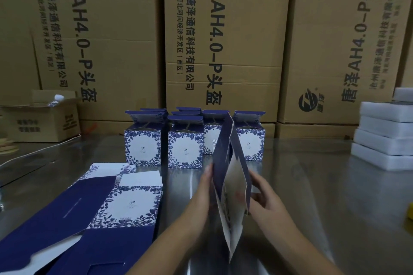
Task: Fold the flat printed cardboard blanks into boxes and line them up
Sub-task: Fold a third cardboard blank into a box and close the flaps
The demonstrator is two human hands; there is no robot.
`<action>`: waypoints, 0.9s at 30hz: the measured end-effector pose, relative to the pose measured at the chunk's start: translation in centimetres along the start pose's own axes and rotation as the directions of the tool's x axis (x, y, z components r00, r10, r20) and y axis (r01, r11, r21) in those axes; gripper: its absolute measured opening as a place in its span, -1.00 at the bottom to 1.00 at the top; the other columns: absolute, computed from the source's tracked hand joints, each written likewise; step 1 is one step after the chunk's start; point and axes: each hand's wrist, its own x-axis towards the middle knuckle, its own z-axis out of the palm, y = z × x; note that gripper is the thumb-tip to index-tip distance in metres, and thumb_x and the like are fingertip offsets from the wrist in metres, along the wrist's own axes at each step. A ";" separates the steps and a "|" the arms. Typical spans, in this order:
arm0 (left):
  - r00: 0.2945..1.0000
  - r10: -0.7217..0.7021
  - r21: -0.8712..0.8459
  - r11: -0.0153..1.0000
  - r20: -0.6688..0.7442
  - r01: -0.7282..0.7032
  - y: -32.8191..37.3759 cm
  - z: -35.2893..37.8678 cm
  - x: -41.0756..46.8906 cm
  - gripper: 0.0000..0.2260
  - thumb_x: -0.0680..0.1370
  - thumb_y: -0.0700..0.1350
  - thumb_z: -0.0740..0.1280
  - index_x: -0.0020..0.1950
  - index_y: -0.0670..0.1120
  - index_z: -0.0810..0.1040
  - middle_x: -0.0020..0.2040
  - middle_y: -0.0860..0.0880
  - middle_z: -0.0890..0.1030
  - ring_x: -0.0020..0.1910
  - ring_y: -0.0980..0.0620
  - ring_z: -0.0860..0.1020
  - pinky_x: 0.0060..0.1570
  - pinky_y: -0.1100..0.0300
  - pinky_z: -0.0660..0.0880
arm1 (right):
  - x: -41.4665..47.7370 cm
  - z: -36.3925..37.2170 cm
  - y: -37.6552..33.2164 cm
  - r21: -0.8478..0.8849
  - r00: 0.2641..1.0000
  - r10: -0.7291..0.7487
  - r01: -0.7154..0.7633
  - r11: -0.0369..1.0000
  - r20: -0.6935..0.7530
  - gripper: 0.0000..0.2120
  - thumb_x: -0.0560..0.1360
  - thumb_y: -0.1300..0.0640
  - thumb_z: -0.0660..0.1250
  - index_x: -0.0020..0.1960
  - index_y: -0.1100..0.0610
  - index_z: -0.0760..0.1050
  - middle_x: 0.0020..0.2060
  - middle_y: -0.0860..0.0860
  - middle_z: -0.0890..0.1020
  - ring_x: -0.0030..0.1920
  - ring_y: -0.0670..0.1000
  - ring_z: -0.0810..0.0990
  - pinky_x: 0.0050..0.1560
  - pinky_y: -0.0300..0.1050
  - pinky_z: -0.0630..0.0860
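- Tall brown corrugated cartons point(223, 40) with black print wall off the back of the tabletop.
- The tabletop point(312, 185) is shiny metal and reflects what stands on it.
- A pile of flat blanks point(100, 207), navy and floral-white card, lies at the near left.
- White foam slabs point(384, 140) are stacked at the right edge.
- A small open carton point(40, 123) sits far left.
- At least 4 folded boxes point(185, 149) stand in rows mid-tabletop, lids up.
- The held blank point(232, 174) is near centre, its long axis upright and leaning away, part-opened in a V, hiding part of 2 boxes.
- The left hand point(201, 192) lays fairly straight fingers against its navy left panel.
- The right hand point(266, 194) has its fingers curled, pinching the right panel.
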 end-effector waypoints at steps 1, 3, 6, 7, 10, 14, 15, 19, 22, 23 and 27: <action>1.000 -0.006 -0.034 0.999 0.011 0.007 0.1 -0.1 -0.4 -0.47 0.57 0.16 -0.01 -0.38 0.15 0.67 -0.25 0.14 0.68 -0.30 0.32 0.60 -0.47 0.45 0.45 | 0.1 -0.2 0.0 0.001 0.999 -0.005 0.005 1.000 -0.033 -0.54 0.45 0.22 0.44 0.27 -0.07 0.43 -0.04 -0.12 0.69 -0.13 -0.18 0.64 -0.21 -0.36 0.49; 1.000 -0.006 -0.074 0.997 -0.025 0.004 0.2 -0.9 -1.1 -0.53 0.49 0.24 0.05 -0.35 0.12 0.67 -0.32 0.14 0.67 -0.33 0.22 0.64 -0.38 0.30 0.52 | 0.2 -0.7 0.0 0.005 0.996 -0.003 0.004 1.000 -0.089 -0.59 0.46 0.16 0.40 0.25 -0.12 0.45 -0.03 -0.12 0.67 -0.17 -0.21 0.64 -0.30 -0.38 0.48; 0.990 -0.007 -0.067 0.998 -0.139 -0.003 0.1 -2.6 -0.6 -0.52 0.54 0.22 0.13 -0.44 0.09 0.66 -0.38 0.06 0.67 -0.40 0.10 0.65 -0.28 0.13 0.45 | 0.5 -1.3 0.2 0.005 0.991 0.013 -0.013 1.000 -0.132 -0.62 0.44 0.01 0.33 0.24 -0.17 0.42 0.13 -0.10 0.57 -0.02 -0.15 0.62 -0.25 -0.31 0.54; 0.987 -0.027 -0.043 0.999 -0.160 0.021 0.2 -3.0 -0.4 -0.51 0.55 0.20 0.15 -0.49 0.10 0.65 -0.40 0.04 0.66 -0.43 0.07 0.64 -0.29 0.13 0.45 | 0.6 -1.6 0.4 0.056 0.988 0.032 -0.024 0.998 -0.153 -0.64 0.50 0.11 0.30 0.29 -0.08 0.42 0.15 -0.04 0.56 0.00 -0.10 0.61 -0.22 -0.30 0.56; 0.964 -0.120 -0.007 0.993 -0.237 0.122 0.3 -4.3 -0.2 -0.66 0.54 0.13 0.24 -0.21 -0.03 0.70 -0.30 -0.08 0.69 -0.41 -0.02 0.65 -0.43 0.22 0.47 | 0.4 -2.4 0.5 0.253 0.977 0.084 -0.033 0.967 -0.195 -0.60 0.54 0.46 0.19 0.28 0.13 0.45 0.07 0.03 0.59 -0.12 -0.18 0.63 -0.20 -0.36 0.55; 0.945 -0.177 0.031 0.981 -0.275 0.193 0.2 -4.6 -0.3 -0.74 0.51 0.06 0.31 -0.04 -0.11 0.62 -0.25 -0.07 0.70 -0.34 0.01 0.66 -0.46 0.29 0.48 | 0.5 -2.7 0.1 0.436 0.971 0.098 0.007 0.900 -0.217 -0.65 0.55 0.50 0.13 0.23 0.25 0.48 -0.03 -0.01 0.64 -0.20 -0.18 0.66 -0.29 -0.36 0.54; 0.949 -0.187 0.035 0.979 -0.254 0.202 0.2 -4.5 -0.3 -0.74 0.50 0.06 0.31 -0.02 -0.11 0.64 -0.20 -0.07 0.70 -0.30 0.00 0.67 -0.46 0.29 0.49 | 0.6 -2.6 0.0 0.398 0.969 0.080 0.020 0.917 -0.232 -0.68 0.56 0.48 0.12 0.22 0.27 0.48 -0.06 0.00 0.65 -0.23 -0.15 0.66 -0.32 -0.34 0.54; 0.969 -0.187 0.064 0.978 -0.162 0.200 0.2 -3.7 -0.8 -0.66 0.34 0.08 0.44 0.05 -0.04 0.63 -0.12 0.06 0.70 -0.10 0.08 0.65 -0.14 0.21 0.50 | 1.3 -2.4 -0.4 0.477 0.935 0.165 0.005 0.879 -0.314 -0.75 0.60 0.35 0.14 0.11 0.15 0.54 -0.17 0.01 0.67 -0.29 -0.08 0.66 -0.41 -0.29 0.54; 0.988 -0.093 0.149 0.982 -0.127 0.112 0.2 -3.4 -1.0 -0.40 0.17 0.09 0.51 0.20 0.11 0.54 0.12 0.12 0.61 0.14 0.14 0.52 0.13 0.19 0.40 | 1.6 -2.5 -0.4 0.457 0.897 0.211 -0.011 0.889 -0.389 -0.83 0.61 0.26 0.14 0.04 0.10 0.49 -0.06 0.02 0.60 -0.20 -0.01 0.59 -0.44 -0.29 0.54; 0.993 -0.045 0.203 0.977 -0.106 0.066 0.2 -3.3 -1.0 -0.39 0.18 0.08 0.51 0.22 0.17 0.50 0.20 0.14 0.55 0.19 0.16 0.48 0.12 0.20 0.39 | 1.8 -2.7 -0.2 0.427 0.887 0.211 -0.017 0.904 -0.411 -0.86 0.61 0.26 0.15 0.00 0.09 0.46 -0.08 0.02 0.59 -0.20 -0.01 0.57 -0.45 -0.28 0.54; 0.995 0.098 0.307 0.947 0.013 -0.097 0.3 -3.3 -1.0 -0.35 0.24 -0.11 0.50 0.24 0.31 0.43 0.34 0.18 0.40 0.36 0.15 0.34 0.33 0.07 0.34 | 1.8 -2.7 0.4 0.277 0.876 0.143 -0.011 0.961 -0.460 -0.88 0.58 0.27 0.20 -0.06 0.08 0.43 -0.11 0.03 0.59 -0.19 0.00 0.57 -0.33 -0.16 0.51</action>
